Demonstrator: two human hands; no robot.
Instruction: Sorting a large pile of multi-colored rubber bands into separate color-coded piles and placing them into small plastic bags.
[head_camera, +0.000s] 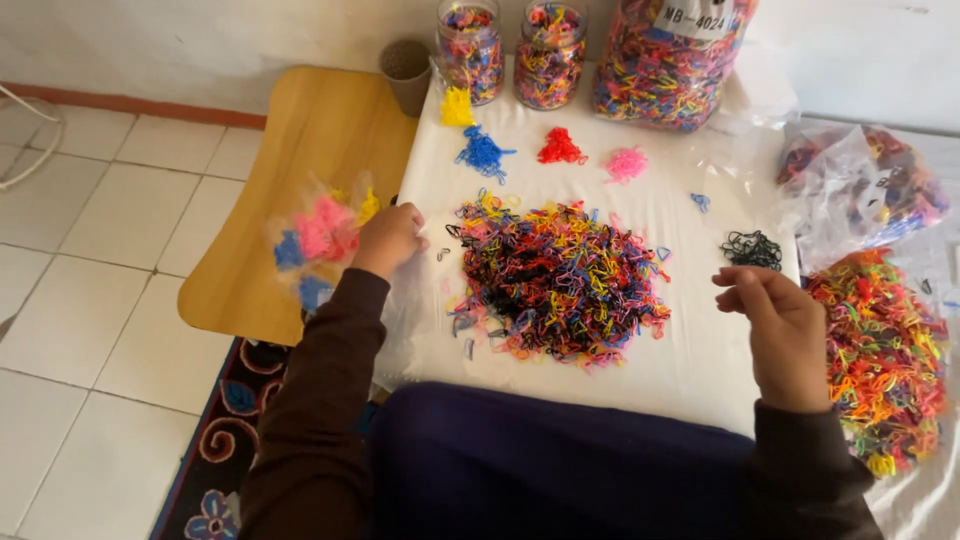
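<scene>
- Seen from a head camera looking down, a person in dark brown sleeves sits at a white-covered tabletop (690, 360).
- Left hand (388, 238) is at the left edge of the white cover, forearm angling up from the lower left, fingers curled closed with the knuckles up. It touches the edge of a clear plastic bag (322, 240) that lies on a wooden stool (300, 150) and holds pink, blue and yellow bands; whether the fingers actually pinch the bag cannot be told.
- Right hand (785, 330) hovers above the right part of the cover, back of the hand to the camera, fingers loosely bent and pointing left, thumb and fingertips close together. Whether anything small is pinched between them cannot be told.
- Between the two hands lies a big mixed pile of small elastic bands (560, 280) in many colours.
- Beyond it sit small sorted heaps: yellow (457, 107), blue (483, 153), red (559, 148), pink (626, 164), and black (752, 250) near the right hand.
- Three clear jars (550, 55) of mixed bands stand along the far edge.
- Another mixed heap (880, 360) lies just right of the right hand.
</scene>
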